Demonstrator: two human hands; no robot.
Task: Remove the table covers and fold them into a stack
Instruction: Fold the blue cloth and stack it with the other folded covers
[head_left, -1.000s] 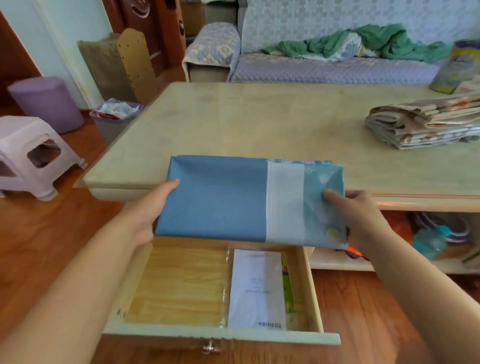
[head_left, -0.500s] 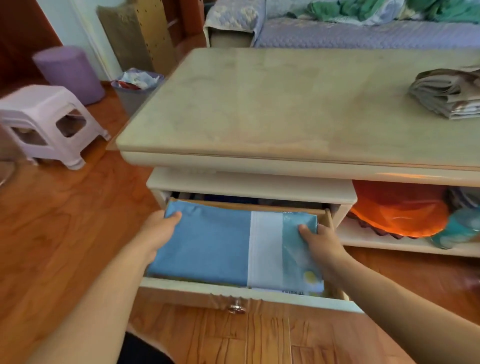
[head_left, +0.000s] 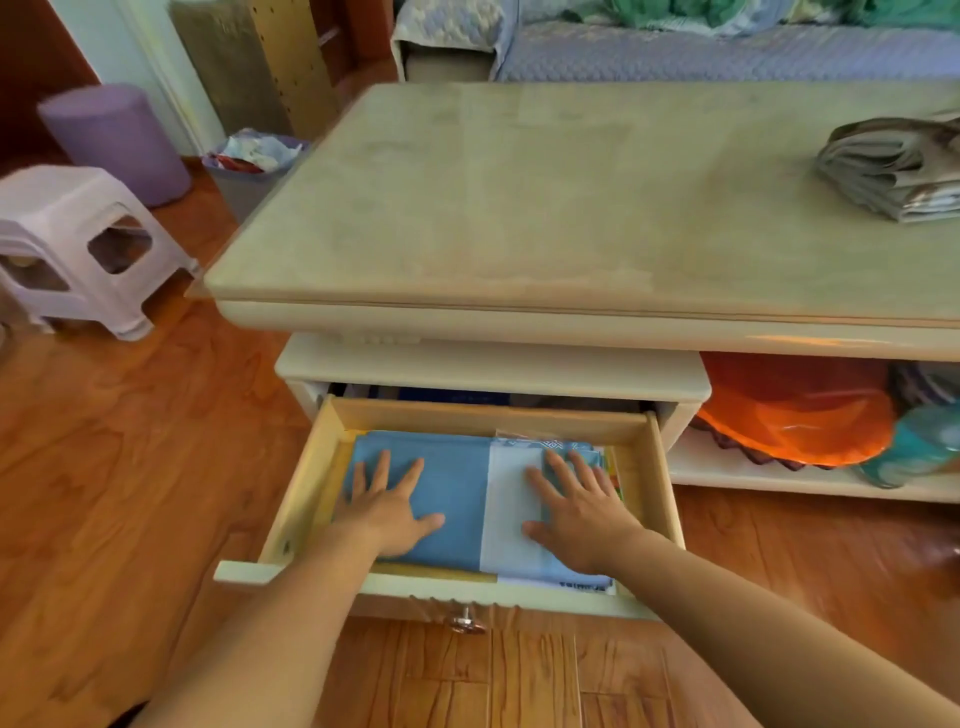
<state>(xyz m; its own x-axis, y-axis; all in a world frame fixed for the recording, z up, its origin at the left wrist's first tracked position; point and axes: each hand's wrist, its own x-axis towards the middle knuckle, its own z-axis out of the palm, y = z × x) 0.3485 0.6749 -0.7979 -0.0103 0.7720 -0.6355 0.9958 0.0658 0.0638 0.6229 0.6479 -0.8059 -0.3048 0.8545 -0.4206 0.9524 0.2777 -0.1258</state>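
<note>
Both hands — left (head_left: 387, 506) and right (head_left: 576, 512) — press flat, fingers spread, on the folded cover (head_left: 467, 499) lying in the open drawer (head_left: 657, 467), its long axis crosswise, directly beneath both palms.

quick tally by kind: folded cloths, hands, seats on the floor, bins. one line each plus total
Folded cloths: 2, the blue folded cover in the drawer and the grey folded stack on the table
Hands: 2, left hand and right hand, both flat on the blue cover
Seats on the floor: 2, white plastic stool and purple pouf
Bins: 1, waste bin
Total: 7
</note>
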